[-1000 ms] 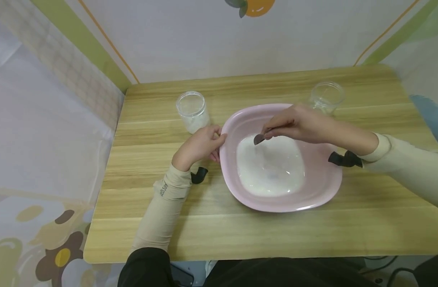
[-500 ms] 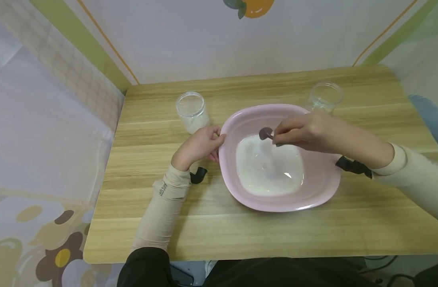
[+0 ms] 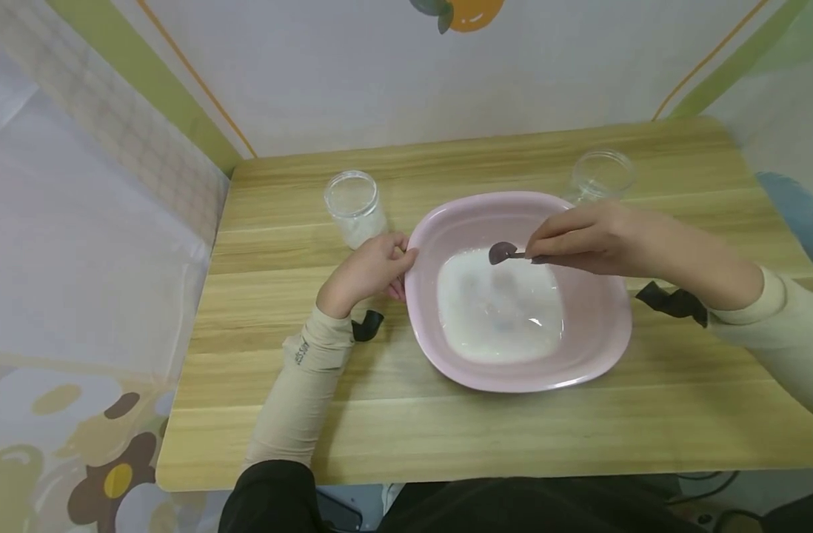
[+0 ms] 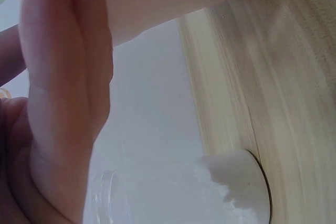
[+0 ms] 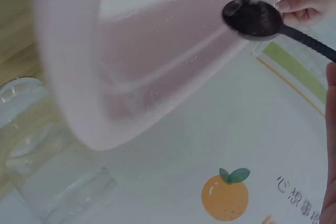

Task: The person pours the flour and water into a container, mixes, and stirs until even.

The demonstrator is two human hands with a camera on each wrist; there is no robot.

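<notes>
Spoon (image 3: pixel 502 253) now further right, w/ right hand (image 3: pixel 593 237).

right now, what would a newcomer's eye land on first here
The big pink basin in the middle of the wooden table, holding a pool of white liquid. The right hand holds a small dark spoon above it, while the left hand grips the basin's left rim. Two glass jars stand behind.

Soft, even light fills the head view; shadows on the surface (image 3: pixel 446 429) are faint. A small glare spot sits on the white liquid in the bowl (image 3: pixel 600 348). Both wrist views are close, tilted and blurred; the right one is dimmer.
</notes>
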